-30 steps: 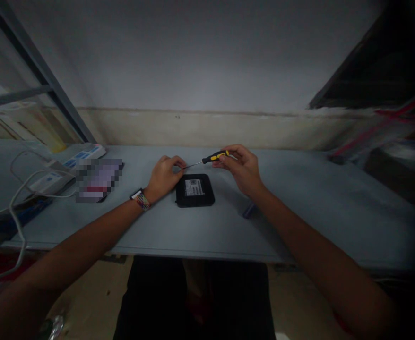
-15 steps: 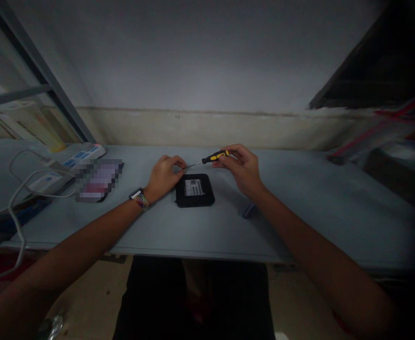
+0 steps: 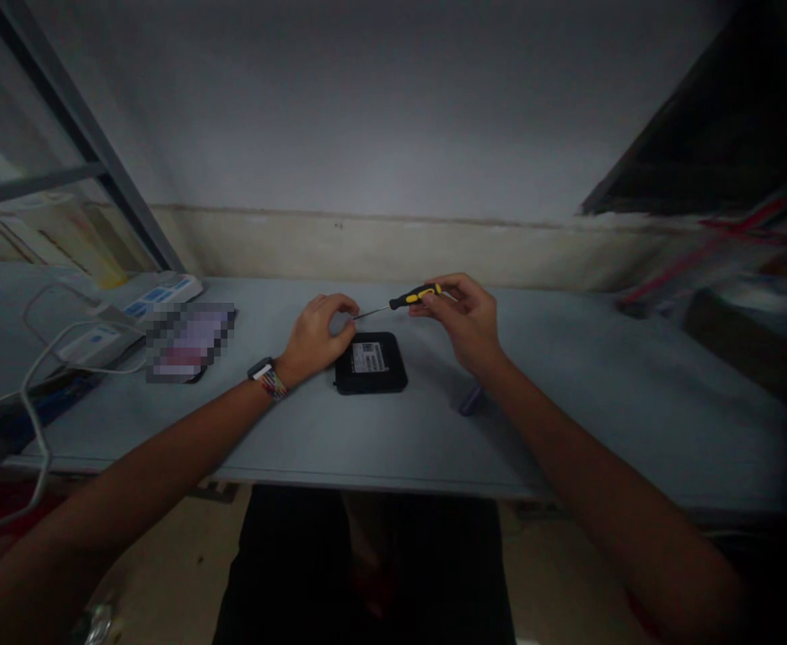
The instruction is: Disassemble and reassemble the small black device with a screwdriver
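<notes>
My right hand [image 3: 464, 321] grips a black-and-yellow screwdriver [image 3: 417, 296] by the end of its handle, the thin shaft slanting down to the left. At the shaft's tip, the thumb and index finger of my left hand [image 3: 319, 333] come together in a pinch; whatever sits between them is too small to make out. Just below that hand lies a flat, square black case [image 3: 393, 367] with rounded corners and a white printed label [image 3: 370, 356], its upper left corner partly covered by the thumb.
A phone-like device [image 3: 192, 343], blurred out, lies to the left, beside a white power strip [image 3: 165, 294] with a looping cable [image 3: 30, 403]. A small purplish object [image 3: 471, 399] rests near my right forearm. A plastic bag with red edging [image 3: 703, 255] stands at far right.
The screwdriver and my right hand have shifted very slightly right. My left thumb and index finger look a little farther apart at the tip. The black case stays put.
</notes>
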The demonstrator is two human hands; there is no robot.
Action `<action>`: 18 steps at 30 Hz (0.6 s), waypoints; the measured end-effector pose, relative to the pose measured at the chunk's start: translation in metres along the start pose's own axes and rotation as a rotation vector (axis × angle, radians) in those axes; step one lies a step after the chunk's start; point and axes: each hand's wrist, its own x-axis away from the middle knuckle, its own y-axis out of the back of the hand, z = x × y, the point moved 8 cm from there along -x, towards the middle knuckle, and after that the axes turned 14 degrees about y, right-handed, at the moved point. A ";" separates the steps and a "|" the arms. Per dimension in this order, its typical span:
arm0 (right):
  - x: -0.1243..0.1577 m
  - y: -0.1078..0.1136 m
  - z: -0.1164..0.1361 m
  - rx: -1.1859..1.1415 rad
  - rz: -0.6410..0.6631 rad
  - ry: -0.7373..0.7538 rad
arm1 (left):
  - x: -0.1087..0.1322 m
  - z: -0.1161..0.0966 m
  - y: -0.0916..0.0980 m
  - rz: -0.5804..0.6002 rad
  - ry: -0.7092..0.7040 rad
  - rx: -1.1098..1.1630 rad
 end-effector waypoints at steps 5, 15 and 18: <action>-0.018 0.018 0.017 0.041 -0.064 0.055 | -0.005 0.020 0.005 -0.061 0.096 0.179; -0.023 -0.031 0.067 0.116 0.054 0.134 | -0.003 0.008 -0.020 0.288 0.085 0.205; -0.019 -0.063 0.079 0.143 0.163 0.194 | 0.001 -0.009 -0.022 0.358 -0.014 0.222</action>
